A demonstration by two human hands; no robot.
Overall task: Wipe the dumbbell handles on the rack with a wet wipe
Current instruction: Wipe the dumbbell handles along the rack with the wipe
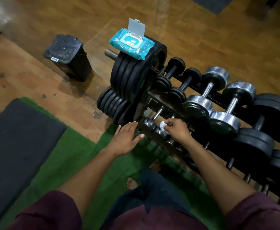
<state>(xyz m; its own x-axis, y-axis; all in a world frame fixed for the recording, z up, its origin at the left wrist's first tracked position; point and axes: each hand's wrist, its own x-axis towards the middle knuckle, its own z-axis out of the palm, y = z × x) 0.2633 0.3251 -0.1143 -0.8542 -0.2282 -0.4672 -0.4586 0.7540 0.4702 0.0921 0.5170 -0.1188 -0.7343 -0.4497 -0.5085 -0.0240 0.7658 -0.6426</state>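
While the left hand [125,140] lies open, the right hand [177,130] pinches a crumpled, seemingly white wipe [162,126].

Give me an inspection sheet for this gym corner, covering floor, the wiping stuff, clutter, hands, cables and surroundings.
Surface: wooden floor, stained in spots; green turf underfoot.
Job's things: rack loaded with dumbbells; white wipe at a small dumbbell on the low tier; wipes pack, lid up, lying on the plates.
Clutter: black bin, lid closed, standing on the floor left of the plates.
Hands: right hand pinches the wipe; left hand flat with straight fingers by the rack's end.
Cables: nothing seen.
Surroundings: dark mat at left; another dark mat at the far edge.
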